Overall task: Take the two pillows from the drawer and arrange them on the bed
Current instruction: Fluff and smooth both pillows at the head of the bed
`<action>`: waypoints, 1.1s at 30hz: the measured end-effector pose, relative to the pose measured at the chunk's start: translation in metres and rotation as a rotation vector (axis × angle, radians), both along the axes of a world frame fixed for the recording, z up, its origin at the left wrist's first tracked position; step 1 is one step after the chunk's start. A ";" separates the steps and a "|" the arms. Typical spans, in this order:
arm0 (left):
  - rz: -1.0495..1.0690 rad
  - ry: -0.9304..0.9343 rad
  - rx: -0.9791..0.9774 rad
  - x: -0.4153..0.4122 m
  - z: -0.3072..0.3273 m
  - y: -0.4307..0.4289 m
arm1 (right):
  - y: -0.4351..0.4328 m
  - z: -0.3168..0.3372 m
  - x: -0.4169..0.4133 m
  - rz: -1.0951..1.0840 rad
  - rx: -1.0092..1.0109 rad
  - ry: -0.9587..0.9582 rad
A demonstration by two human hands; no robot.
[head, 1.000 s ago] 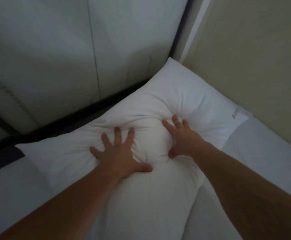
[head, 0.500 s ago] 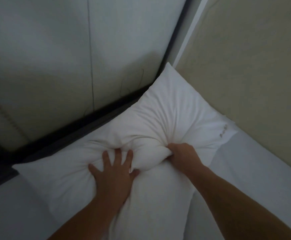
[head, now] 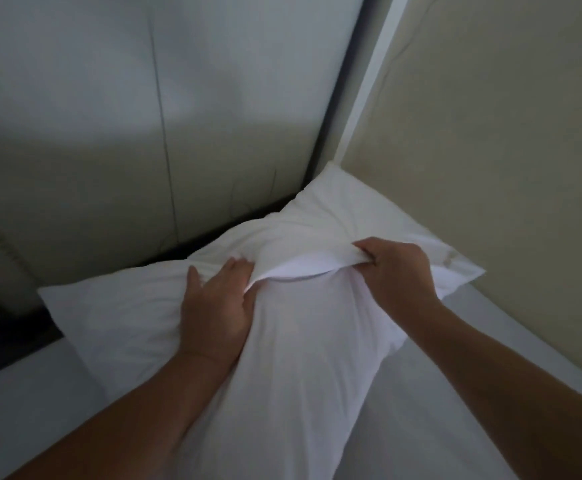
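Head view, one entry per item.

Pillow [head: 300,341]: white, lying on the bed [head: 473,393] with its far corner pushed into the angle where two walls meet; probably set there so that it sits at the head end. A second pillow cannot be told apart in this view; the far part may be one, but the white cloth merges.

Left hand [head: 215,306]: closed on a fold of the pillow's cover, fingers [head: 234,268] curled over the ridge, thumb on the near side. The hold looks meant to gather loose cloth.

Right hand [head: 395,268]: pinched shut on the same raised ridge of cover, knuckles up, pulling it toward the right. The two hands hold the fold taut between them, seemingly to lift or plump the pillow.

Drawer: not visible.

Padded wall panel [head: 74,133]: behind the pillow, seamed, a dark gap along its base.
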State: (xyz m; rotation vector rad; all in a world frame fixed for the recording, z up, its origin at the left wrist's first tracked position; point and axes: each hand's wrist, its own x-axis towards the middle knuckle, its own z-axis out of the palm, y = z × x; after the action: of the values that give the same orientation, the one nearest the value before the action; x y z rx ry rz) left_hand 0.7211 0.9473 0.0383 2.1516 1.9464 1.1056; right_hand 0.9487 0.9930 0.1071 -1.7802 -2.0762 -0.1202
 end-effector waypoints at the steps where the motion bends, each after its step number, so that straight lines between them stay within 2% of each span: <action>1: -0.030 0.053 -0.111 0.003 -0.014 -0.002 | 0.001 -0.008 0.004 0.017 -0.122 -0.051; 3: -0.021 0.246 -0.389 0.012 -0.052 -0.014 | 0.000 -0.029 0.014 0.064 -0.451 -0.055; 5: 0.002 0.337 -0.497 0.019 -0.086 -0.024 | 0.003 -0.037 0.030 0.046 -0.635 0.090; 7: 0.006 0.317 -0.492 0.020 -0.099 -0.023 | 0.024 -0.041 0.046 -0.029 -0.520 0.129; 10: -0.016 0.289 -0.452 0.015 -0.108 -0.016 | 0.064 -0.051 0.056 -0.052 -0.324 0.011; 16: -0.006 0.293 -0.462 0.012 -0.123 -0.013 | 0.091 -0.126 0.038 -0.104 -0.597 -0.089; 23: 0.023 0.331 -0.517 0.012 -0.133 -0.010 | 0.078 -0.126 0.018 -0.206 -0.586 -0.146; 25: 0.021 0.341 -0.553 0.009 -0.124 -0.018 | 0.052 -0.119 0.006 -0.145 -0.543 -0.138; 27: 0.021 0.346 -0.588 0.007 -0.110 -0.030 | 0.021 -0.110 -0.008 0.027 -0.510 -0.157; 29: 0.021 0.365 -0.656 0.002 -0.095 -0.048 | -0.012 -0.108 -0.020 0.221 -0.525 -0.233; 30: 0.023 0.371 -0.704 -0.002 -0.089 -0.060 | -0.024 -0.107 -0.020 0.233 -0.534 -0.272; 31: 0.022 0.380 -0.759 -0.008 -0.083 -0.071 | -0.028 -0.104 -0.015 0.157 -0.554 -0.266; 33: 0.005 0.406 -0.878 -0.024 -0.068 -0.094 | -0.033 -0.087 -0.002 -0.144 -0.640 -0.152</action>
State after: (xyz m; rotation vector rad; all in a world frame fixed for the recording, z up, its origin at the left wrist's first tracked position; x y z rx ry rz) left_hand 0.6970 0.8535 -0.0299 1.8980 2.0018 -0.2379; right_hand 0.9467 0.9603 0.0196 -2.3456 -2.2514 0.4316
